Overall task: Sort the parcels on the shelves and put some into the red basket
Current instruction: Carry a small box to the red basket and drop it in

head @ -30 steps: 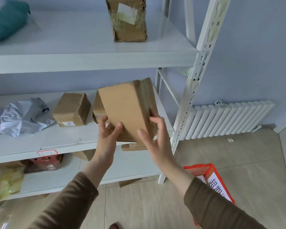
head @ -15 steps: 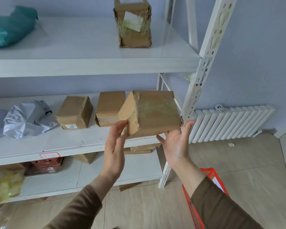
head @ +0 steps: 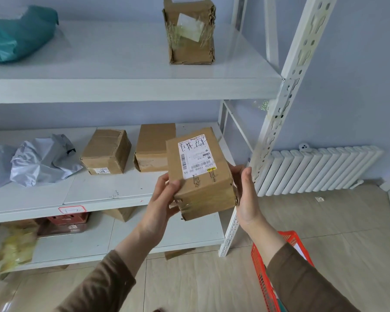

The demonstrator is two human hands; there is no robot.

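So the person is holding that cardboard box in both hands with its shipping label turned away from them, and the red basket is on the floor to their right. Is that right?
Not quite. In the head view the cardboard box, held between the left hand and right hand, has its shipping label facing the person. The red basket is indeed on the floor to their right.

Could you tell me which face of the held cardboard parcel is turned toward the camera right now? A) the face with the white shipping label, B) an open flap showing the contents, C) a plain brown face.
A: the white shipping label with barcodes faces the camera on the held parcel.
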